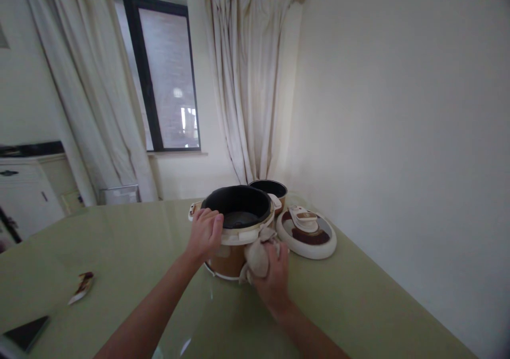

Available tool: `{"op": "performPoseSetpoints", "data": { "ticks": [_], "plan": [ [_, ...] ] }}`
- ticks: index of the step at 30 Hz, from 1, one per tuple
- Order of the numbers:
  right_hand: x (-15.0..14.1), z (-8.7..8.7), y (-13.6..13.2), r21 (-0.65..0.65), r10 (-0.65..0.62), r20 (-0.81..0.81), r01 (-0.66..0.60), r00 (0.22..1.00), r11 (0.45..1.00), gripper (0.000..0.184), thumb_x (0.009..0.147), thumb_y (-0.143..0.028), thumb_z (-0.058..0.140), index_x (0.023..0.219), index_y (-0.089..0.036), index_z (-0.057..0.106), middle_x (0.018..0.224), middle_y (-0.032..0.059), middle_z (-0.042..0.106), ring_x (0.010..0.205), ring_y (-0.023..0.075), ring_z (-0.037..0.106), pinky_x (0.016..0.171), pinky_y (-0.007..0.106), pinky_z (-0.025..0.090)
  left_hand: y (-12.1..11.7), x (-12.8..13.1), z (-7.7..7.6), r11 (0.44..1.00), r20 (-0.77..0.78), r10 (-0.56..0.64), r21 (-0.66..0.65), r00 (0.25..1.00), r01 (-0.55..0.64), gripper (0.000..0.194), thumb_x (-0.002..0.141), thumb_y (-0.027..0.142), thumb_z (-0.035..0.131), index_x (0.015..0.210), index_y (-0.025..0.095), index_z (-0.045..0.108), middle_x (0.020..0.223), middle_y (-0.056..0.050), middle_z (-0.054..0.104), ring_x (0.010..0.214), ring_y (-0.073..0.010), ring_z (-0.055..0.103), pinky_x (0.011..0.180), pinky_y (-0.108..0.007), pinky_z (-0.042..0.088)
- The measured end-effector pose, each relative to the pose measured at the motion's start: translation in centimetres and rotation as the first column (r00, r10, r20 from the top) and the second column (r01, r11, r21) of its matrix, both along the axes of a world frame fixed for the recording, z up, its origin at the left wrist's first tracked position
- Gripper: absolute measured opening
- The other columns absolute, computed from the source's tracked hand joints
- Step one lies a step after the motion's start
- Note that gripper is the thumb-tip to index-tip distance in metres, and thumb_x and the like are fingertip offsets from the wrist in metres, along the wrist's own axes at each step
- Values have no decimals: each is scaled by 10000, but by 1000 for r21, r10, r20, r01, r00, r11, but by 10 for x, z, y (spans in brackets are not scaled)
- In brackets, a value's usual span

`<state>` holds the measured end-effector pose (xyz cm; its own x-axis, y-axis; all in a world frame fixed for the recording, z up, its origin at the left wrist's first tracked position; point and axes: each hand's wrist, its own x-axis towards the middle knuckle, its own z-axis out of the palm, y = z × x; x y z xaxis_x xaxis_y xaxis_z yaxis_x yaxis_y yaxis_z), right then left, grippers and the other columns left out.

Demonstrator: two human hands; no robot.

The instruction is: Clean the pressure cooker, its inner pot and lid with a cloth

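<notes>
An open electric pressure cooker (pixel 227 261) with a brown body, cream rim and dark interior stands upright on the table. My left hand (pixel 205 234) grips its rim at the near left, fingers curled over the edge. In my right hand (pixel 274 276) is a bunched beige cloth (pixel 258 257), pressed against the cooker's outer wall at the front right. The cooker's lid (pixel 326 242), cream and brown with a handle on top, lies just to the right. Behind the cooker is a dark-lined inner pot (pixel 281 190), partly hidden by it.
All of this stands on a pale green, glossy table (pixel 131 253). A small white-and-brown piece (pixel 82 286) lies at the left, with a dark flat object (pixel 27 333) near the left front corner. A bare wall (pixel 398 136) runs along the table's right edge; curtains (pixel 251 72) hang behind.
</notes>
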<state>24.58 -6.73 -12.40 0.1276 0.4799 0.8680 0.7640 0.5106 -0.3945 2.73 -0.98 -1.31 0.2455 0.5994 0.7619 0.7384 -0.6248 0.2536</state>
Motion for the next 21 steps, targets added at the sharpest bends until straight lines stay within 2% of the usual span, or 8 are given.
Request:
{"op": "performPoseSetpoints", "data": {
  "ticks": [3,6,8,10,14,16,21],
  "plan": [
    [-39,-4,-21,89,-27,385,-8,923,996,465,862,-204,745,1309,-320,685,1228,116,647,1071,309,591,898,486,564,-1,0,1,1000,-12,6,-5,1000,-6,481,1115,336,231,716,268,491,726,-36,624,800,-256,582,913,-484,398],
    [-57,-2,-25,137,-85,518,16,851,990,469,897,-147,735,1317,-351,687,1190,103,677,1017,294,588,874,485,555,-3,-1,3,1000,-26,5,-9,1000,-6,481,1116,331,225,726,268,499,735,-37,630,803,-256,582,909,-481,409],
    [-48,-1,-22,131,-83,504,19,860,991,483,889,-168,719,1339,-341,679,1201,118,674,1043,320,588,860,497,560,-4,-1,4,1000,-30,1,-6,1000,-2,480,1116,328,225,735,267,511,742,-36,638,805,-255,588,906,-478,420],
    [-28,0,-18,108,-45,452,-5,891,994,528,855,-214,707,1370,-315,660,1230,140,657,1102,362,579,875,525,566,-4,0,4,1000,-27,0,0,1000,0,484,1116,326,222,733,267,513,737,-34,642,800,-252,593,901,-476,427],
    [7,1,-14,16,-46,277,43,960,999,586,778,-261,711,1358,-243,626,1259,162,607,1115,378,572,933,551,566,-2,1,1,1000,-8,5,5,1000,-5,493,1119,326,220,710,269,489,719,-37,636,782,-248,590,906,-481,420],
    [6,2,-16,-5,-63,237,66,969,998,611,770,-266,714,1371,-229,610,1275,165,588,1120,375,570,944,545,562,-1,2,0,1000,1,8,4,1000,-8,489,1117,329,222,712,269,489,719,-40,629,789,-252,588,913,-486,413],
    [-33,5,-23,10,-33,348,32,937,999,764,709,-208,714,1461,-257,587,1314,162,579,1153,380,561,984,541,530,-1,2,0,1000,8,6,-8,1000,-6,484,1114,331,229,722,265,505,734,-37,632,802,-250,584,920,-478,408]
  ]
}}
